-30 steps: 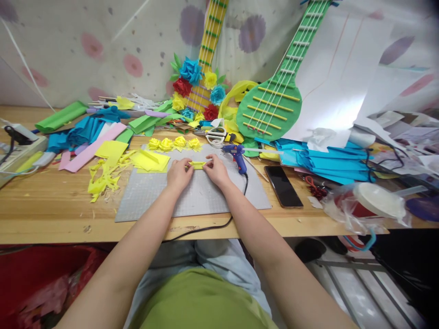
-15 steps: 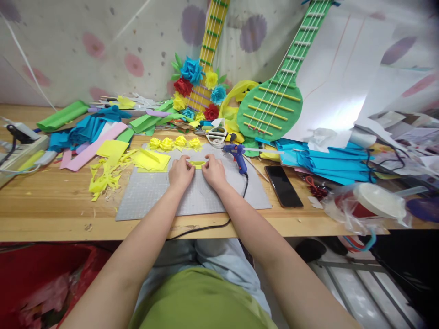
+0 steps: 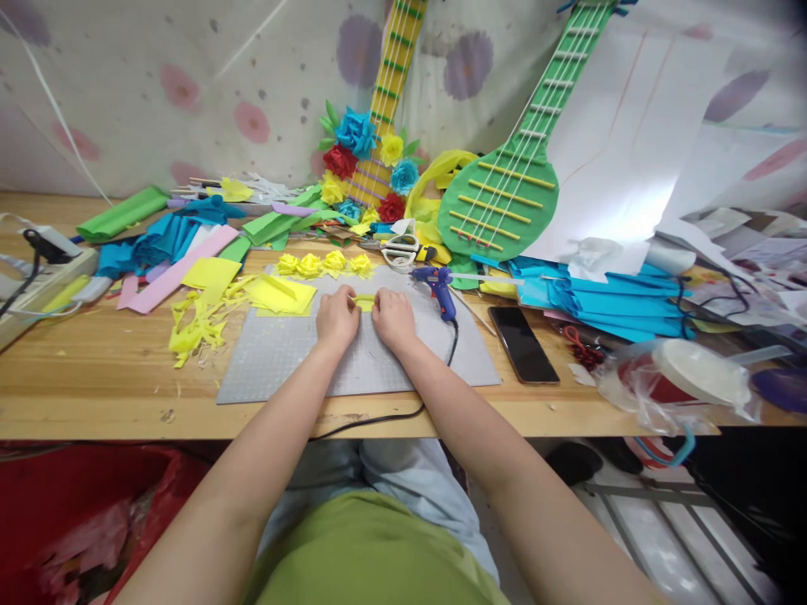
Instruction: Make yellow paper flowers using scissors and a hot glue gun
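A small strip of yellow paper (image 3: pixel 364 302) spans the gap between my hands, just above or on the grey cutting mat (image 3: pixel 271 361). My left hand (image 3: pixel 339 318) pinches its left end and my right hand (image 3: pixel 393 318) its right end; some fingertips are hidden behind the hands. Left of my left hand lie flat yellow paper sheets (image 3: pixel 283 296). Several yellow paper flowers (image 3: pixel 308 265) stand in a row behind them. A blue glue gun (image 3: pixel 440 290) rests on the mat to the right of my right hand.
White-handled scissors (image 3: pixel 400 250) lie behind the mat. A phone (image 3: pixel 522 344) sits to the right, near a bagged cup (image 3: pixel 687 374). Yellow paper scraps (image 3: pixel 195 328) and blue paper (image 3: pixel 598 294) flank the mat. A green paper instrument (image 3: pixel 504 202) leans at the back.
The view has shifted slightly. My fingers have curled a little over the yellow strip, and less of it shows between my hands.
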